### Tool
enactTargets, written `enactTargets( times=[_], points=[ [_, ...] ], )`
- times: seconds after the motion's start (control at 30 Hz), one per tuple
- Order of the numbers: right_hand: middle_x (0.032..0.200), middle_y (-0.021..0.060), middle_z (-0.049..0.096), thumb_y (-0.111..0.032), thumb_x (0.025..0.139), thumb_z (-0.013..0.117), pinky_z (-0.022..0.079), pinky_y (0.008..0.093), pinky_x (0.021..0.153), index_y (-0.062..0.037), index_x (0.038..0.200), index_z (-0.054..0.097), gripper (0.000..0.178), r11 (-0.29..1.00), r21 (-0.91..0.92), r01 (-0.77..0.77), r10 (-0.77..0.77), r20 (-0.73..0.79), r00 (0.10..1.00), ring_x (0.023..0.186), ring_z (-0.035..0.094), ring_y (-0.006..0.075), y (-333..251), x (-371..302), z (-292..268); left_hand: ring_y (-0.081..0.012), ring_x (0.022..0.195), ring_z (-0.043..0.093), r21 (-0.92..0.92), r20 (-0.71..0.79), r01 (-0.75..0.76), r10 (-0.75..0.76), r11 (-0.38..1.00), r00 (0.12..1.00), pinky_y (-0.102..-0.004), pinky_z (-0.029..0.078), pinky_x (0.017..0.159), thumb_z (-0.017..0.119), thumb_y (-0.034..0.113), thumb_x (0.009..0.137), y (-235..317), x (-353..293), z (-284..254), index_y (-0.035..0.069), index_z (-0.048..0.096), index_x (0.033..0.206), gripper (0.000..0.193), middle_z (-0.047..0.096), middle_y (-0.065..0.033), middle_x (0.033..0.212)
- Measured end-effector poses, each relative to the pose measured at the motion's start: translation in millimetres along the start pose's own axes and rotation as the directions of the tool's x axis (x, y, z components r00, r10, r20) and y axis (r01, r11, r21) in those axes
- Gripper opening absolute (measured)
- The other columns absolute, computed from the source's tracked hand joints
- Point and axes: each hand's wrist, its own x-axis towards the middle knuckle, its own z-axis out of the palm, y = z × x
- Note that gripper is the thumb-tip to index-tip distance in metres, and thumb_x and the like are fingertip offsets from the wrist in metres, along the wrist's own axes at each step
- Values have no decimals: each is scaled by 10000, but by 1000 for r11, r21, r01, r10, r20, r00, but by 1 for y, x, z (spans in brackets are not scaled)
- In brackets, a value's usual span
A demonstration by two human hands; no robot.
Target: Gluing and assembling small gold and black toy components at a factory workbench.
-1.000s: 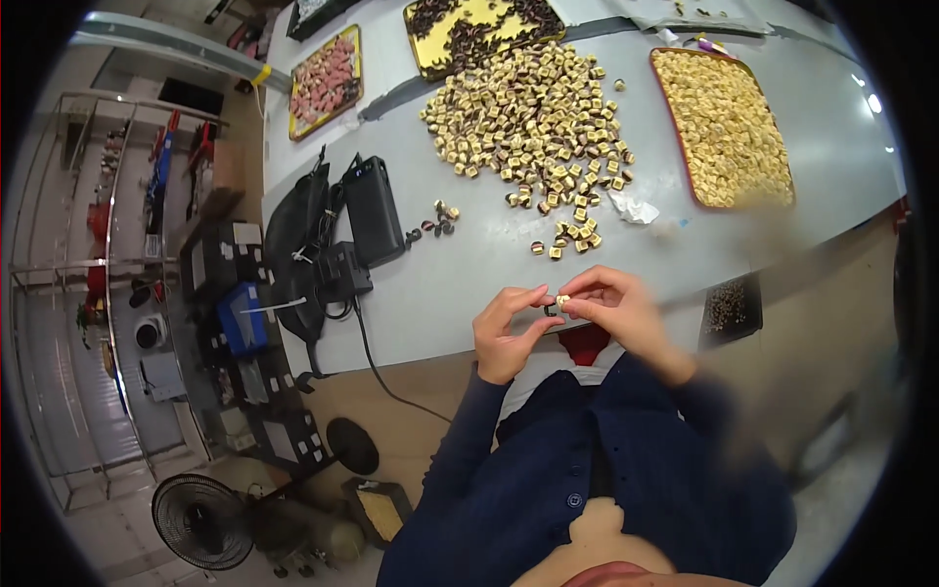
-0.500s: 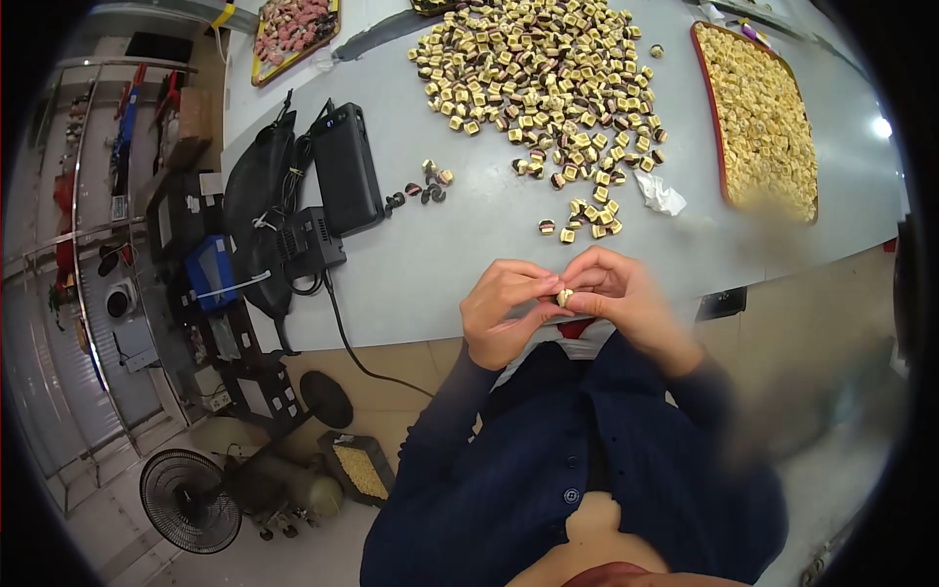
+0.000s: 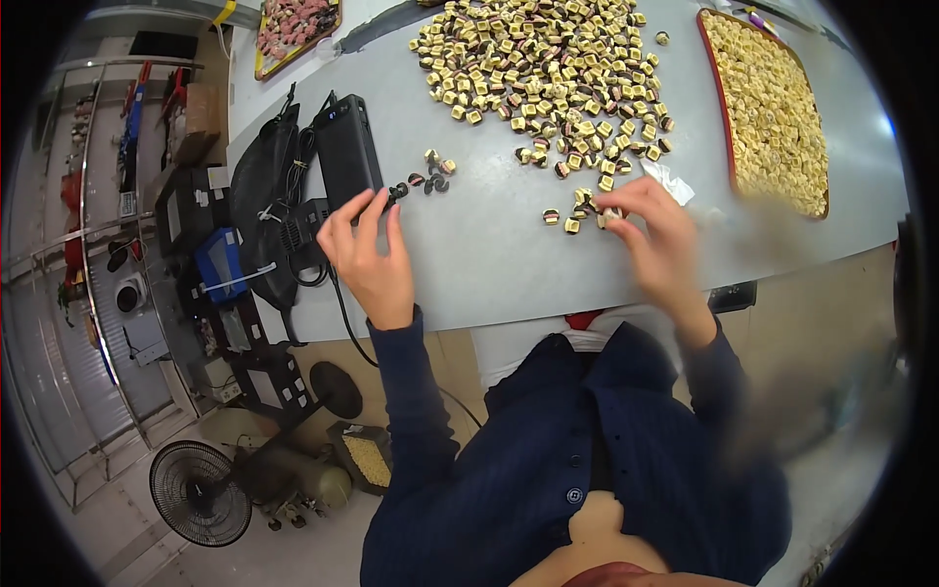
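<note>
Presently, I log this bench (image 3: 489, 269) from my remote seat, item by item.

Right hand (image 3: 653, 230): over the near part of the bench, right of centre; thumb and fingertips pinching one block (image 3: 609, 216) at the right end of a small group (image 3: 571, 225). Whether the block rests on the bench or hangs just above it, I cannot tell.

Left hand (image 3: 370, 262): nearer the bench's left edge; fingers spread, thumb apart from them, nothing seen in the grasp. Its fingertips lie close to the dark pieces (image 3: 436, 183) beside the black box (image 3: 347, 147); contact I cannot confirm.

Heap (image 3: 538, 73): layered blocks, pale and dark, some with a pink band; middle of the bench, running out of view away from the near edge.

Red tray (image 3: 721, 98): toward the bench's right edge, full of pale pieces (image 3: 773, 108).

Yellow-rimmed tray (image 3: 301, 53): by the bench's left edge, partly out of view, holding pink pieces (image 3: 293, 24).

Tissue (image 3: 670, 183): white, crumpled, just beyond the right hand.

Progress, as I judge it: the heap and small group are layered already; the held block's layers are too small to read. Remaining: pale pieces in plenty, the pink, a few dark.
</note>
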Motion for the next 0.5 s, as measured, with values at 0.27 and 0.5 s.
enactTargets(
  times=[0.27, 0.5],
  points=[
    [1123, 118, 542, 86, 769, 579, 467, 251, 699, -27, 1146, 568, 394, 947, -290, 135, -199, -202, 959, 788, 556, 155, 1, 17, 11, -281, 1147, 386, 260, 167, -92, 50, 961, 985, -409, 325, 933, 700, 118, 734, -5, 7, 2, 92, 675, 915, 184, 514, -21, 1212],
    [1074, 152, 563, 144, 746, 555, 476, 290, 703, 1, 1038, 598, 328, 879, -385, 281, -389, -242, 889, 840, 581, 234, -2, -7, 5, -300, 1189, 371, 180, 159, -95, 66, 979, 985, -413, 334, 934, 675, 90, 757, -11, 1, 6, 68, 663, 865, 111, 527, -41, 1205]
  ],
)
